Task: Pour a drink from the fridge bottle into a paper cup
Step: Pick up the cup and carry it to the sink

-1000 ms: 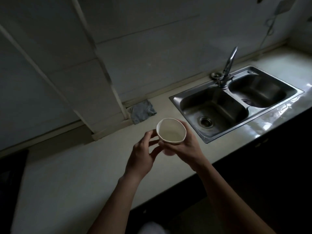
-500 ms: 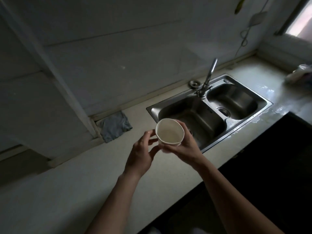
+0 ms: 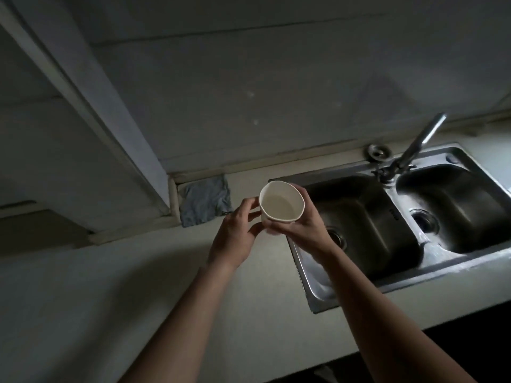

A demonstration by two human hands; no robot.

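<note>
Both hands grip the squeezed white paper cup [image 3: 280, 205] as before: right hand [image 3: 302, 228] wrapped round its wall, left hand [image 3: 235, 236] curled against its side. It now shows by the back-left corner of the steel double sink [image 3: 312, 286], earlier nearer the front-left edge.

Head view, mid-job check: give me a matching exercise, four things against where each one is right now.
Things: 1 paper cup; 2 grey cloth; 3 tap; 4 round strainer.
Places: A behind the divider between the sink's two basins; B on the counter against the wall; C on the back rim beside the tap; D between left hand and right hand.
Pairs: 1-D, 2-B, 3-A, 4-C.
</note>
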